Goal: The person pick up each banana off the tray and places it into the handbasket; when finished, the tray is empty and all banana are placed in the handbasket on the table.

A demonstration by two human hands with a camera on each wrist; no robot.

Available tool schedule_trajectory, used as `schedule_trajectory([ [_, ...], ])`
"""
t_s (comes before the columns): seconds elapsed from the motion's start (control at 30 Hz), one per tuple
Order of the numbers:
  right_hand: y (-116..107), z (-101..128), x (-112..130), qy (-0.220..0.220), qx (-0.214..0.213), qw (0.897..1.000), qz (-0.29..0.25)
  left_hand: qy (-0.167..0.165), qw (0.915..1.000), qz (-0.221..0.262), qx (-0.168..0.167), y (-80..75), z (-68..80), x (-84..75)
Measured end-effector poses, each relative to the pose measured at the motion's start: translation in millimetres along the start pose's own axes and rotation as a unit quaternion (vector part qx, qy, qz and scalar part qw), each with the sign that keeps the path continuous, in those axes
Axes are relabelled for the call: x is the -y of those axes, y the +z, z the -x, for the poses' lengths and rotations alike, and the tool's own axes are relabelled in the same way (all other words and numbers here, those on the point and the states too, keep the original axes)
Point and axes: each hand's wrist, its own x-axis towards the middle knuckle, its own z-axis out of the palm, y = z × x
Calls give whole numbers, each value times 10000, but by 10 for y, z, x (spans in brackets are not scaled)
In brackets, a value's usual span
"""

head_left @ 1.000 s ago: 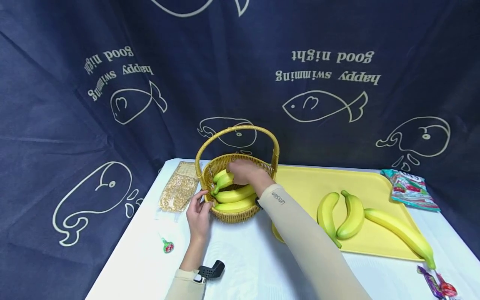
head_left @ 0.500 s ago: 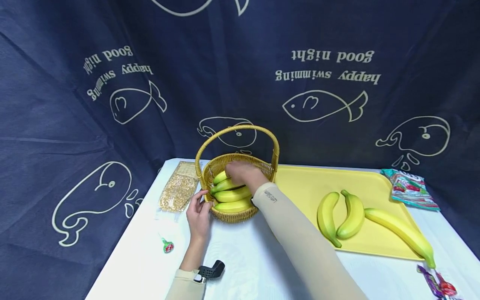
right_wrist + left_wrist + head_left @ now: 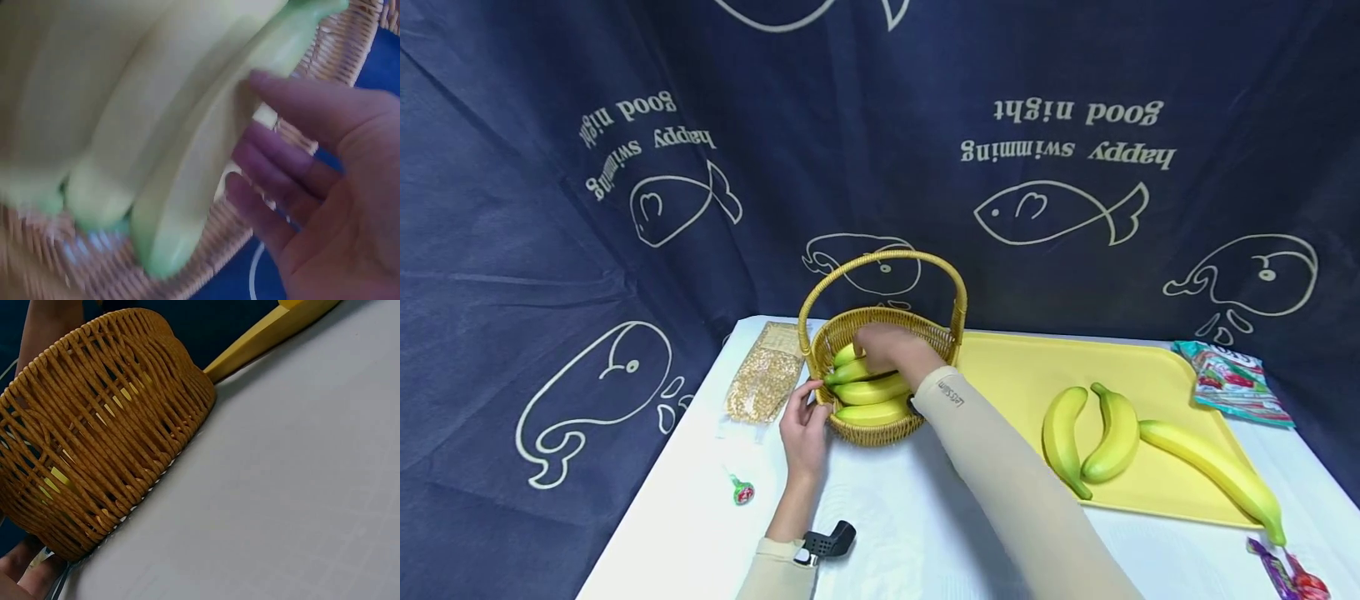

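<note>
While the left hand (image 3: 805, 427) rests relaxed fingers on the basket (image 3: 880, 429) rim, the right hand (image 3: 887, 350) reaches inside. Its fingers (image 3: 294, 156) — loosely spread — touch the bananas (image 3: 868, 390).

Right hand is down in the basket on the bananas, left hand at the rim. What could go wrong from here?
1. The bananas lie stacked in the small wicker basket; the top ones could roll or slide as the right hand touches them.
2. The basket's handle arches over that hand, so lifting it carelessly might snag and tip the basket.
3. The left hand only touches the rim, so the basket may shift toward the yellow tray.
</note>
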Motion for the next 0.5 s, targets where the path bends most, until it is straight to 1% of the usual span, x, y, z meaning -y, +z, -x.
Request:
schedule_trajectory([
  [0.07,-59,88,-82,-56,-28,9999,-148,35,10000,28,-42,3,-19,93],
  [0.17,-171,252,-224,-162,-122,9996,-204,37,9999,14,-118,-5,-48,220],
  [0.2,-202,317,-277,-216,-174,9993,-239,18,9999,6,-116,-6,-48,219],
  [0.3,-277,548,-441,-368,-368,9977,-440,-100,9999,52,-45,-13,-41,178],
  [0.37,-291,709,-556,-460,-571,9957,-574,-137,9999,32,14,-15,-29,116],
  [0.5,-239,1020,-771,-639,-1011,9895,-809,-154,9998,10,92,6,16,-31],
])
